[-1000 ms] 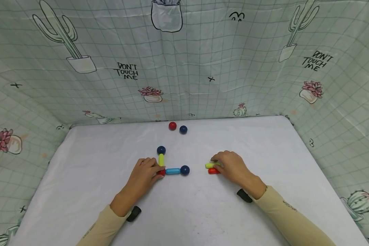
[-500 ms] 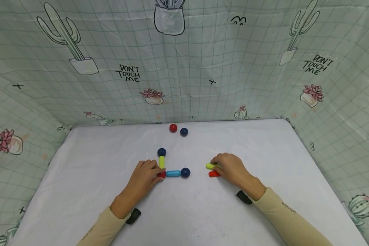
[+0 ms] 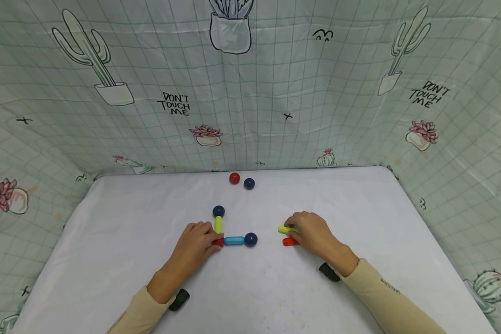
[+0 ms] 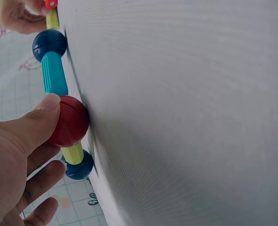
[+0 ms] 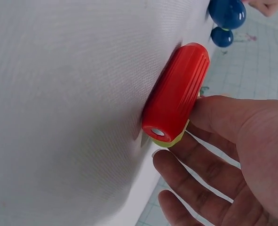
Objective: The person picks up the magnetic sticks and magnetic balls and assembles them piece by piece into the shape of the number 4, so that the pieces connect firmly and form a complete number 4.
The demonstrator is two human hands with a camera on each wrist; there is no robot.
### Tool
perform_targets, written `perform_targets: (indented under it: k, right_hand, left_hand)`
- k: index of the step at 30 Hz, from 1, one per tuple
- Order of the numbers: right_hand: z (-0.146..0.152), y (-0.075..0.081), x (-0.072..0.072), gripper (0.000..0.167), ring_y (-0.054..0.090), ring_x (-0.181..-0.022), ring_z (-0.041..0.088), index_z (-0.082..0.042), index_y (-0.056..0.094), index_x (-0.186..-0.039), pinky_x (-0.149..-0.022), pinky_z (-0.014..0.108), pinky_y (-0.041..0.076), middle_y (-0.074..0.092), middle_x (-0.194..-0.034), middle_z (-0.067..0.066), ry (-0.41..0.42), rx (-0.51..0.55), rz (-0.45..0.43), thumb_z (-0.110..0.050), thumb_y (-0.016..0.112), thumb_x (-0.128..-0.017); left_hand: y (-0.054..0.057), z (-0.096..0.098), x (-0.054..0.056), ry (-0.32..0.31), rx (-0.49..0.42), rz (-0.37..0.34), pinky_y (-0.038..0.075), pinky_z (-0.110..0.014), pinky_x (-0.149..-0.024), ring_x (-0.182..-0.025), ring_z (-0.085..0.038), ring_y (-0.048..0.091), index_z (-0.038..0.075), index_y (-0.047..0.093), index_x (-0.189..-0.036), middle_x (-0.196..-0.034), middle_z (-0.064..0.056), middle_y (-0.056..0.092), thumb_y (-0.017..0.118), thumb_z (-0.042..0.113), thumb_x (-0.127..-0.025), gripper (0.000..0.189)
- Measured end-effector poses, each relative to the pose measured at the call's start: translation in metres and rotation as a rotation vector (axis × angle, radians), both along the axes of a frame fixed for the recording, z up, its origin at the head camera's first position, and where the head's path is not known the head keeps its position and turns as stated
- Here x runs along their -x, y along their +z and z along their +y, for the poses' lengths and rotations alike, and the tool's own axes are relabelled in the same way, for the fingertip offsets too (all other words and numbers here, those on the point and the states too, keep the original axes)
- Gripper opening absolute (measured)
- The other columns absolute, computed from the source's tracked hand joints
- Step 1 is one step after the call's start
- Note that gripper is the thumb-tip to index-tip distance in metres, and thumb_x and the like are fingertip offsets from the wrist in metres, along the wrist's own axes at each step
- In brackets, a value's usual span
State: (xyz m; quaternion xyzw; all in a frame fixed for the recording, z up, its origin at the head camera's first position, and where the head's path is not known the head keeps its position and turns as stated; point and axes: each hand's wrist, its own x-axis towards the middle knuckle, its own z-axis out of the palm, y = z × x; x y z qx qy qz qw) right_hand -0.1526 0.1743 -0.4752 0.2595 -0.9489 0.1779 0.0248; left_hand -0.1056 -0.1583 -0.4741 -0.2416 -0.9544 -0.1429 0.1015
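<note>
My left hand [image 3: 196, 243] pinches a red ball [image 4: 73, 122] at the corner of an L-shaped piece. From that ball a yellow-green stick [image 3: 219, 225] runs back to a dark blue ball [image 3: 219, 211]. A light blue stick [image 3: 234, 240] runs right to another dark blue ball [image 3: 251, 239]. On the right, my right hand [image 3: 315, 234] pinches a second yellow-green stick [image 3: 285, 229] between thumb and fingers. A loose red stick [image 5: 176, 94] with a hole in its end lies just in front of it, mostly hiding the yellow-green one in the right wrist view.
Toward the back edge of the white-covered table [image 3: 317, 190] sit a loose red ball [image 3: 234, 178] and a loose dark blue ball [image 3: 249, 183]. A cloth printed with cacti [image 3: 267, 83] hangs behind and along both sides.
The yellow-green stick in my right hand has shifted slightly away from the red stick, widening the gap. My left hand keeps its grip on the red ball. The head view has tilted a little upward.
</note>
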Motion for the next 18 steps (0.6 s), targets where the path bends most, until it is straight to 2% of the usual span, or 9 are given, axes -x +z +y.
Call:
perform_targets:
  k: [9,18]
  right_hand:
    - [0.0002,0.0030,0.0051,0.020,0.072,-0.087,0.023,-0.005,0.081,-0.101,-0.077,0.041,0.059,0.077,-0.095,0.004,0.002,0.004,0.022,-0.006,0.089,-0.083]
    - [-0.0017,-0.0008,0.0038,0.019,0.071,-0.085,0.021,-0.006,0.080,-0.100,-0.077,0.040,0.059,0.075,-0.093,0.002,0.030,-0.001,0.018,-0.006,0.089,-0.084]
  left_hand:
    - [0.0035,-0.0001,0.0043,-0.036,-0.038,0.046,0.048,-0.040,-0.087,-0.082,-0.017,0.056,0.009,0.085,-0.106,-0.083,0.002,0.056,0.093,0.013,-0.078,0.029]
    - [-0.0019,-0.0008,-0.0011,-0.029,-0.019,0.023,0.048,-0.040,-0.087,-0.083,-0.017,0.056,0.010,0.084,-0.108,-0.084,0.002,0.056,0.092,0.014,-0.080,0.029]
